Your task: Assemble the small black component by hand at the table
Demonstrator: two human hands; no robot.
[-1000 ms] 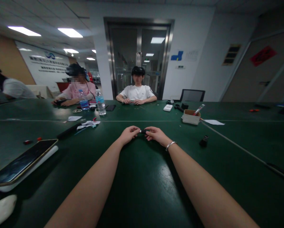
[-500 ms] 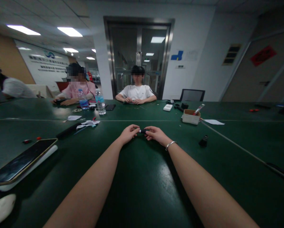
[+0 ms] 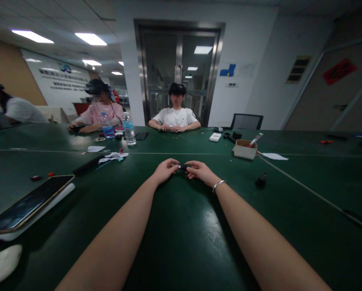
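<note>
Straight ahead over the dark green table (image 3: 175,242), a small black object with a silvery end (image 3: 183,167) is held level between my two hands. My left hand (image 3: 165,170) pinches its left, silvery end with thumb and fingers. At the black right end, my right hand (image 3: 200,172) grips it the same way; a silver bangle circles that wrist. Fingers cover both ends, so its exact kind cannot be made out. To the right of my right hand, a short black piece with a greyish top (image 3: 261,180) stands on the table.
On the left lie a phone (image 3: 32,202) on a white support, a white rounded object (image 3: 3,260) and crumpled paper (image 3: 112,157). Water bottles (image 3: 129,131) stand farther back. A small box (image 3: 244,150) with a pen sits back right. Several people sit across the table.
The whole view has shifted very slightly. Both hands keep the same grip on the small black object, with no clear movement of it.
</note>
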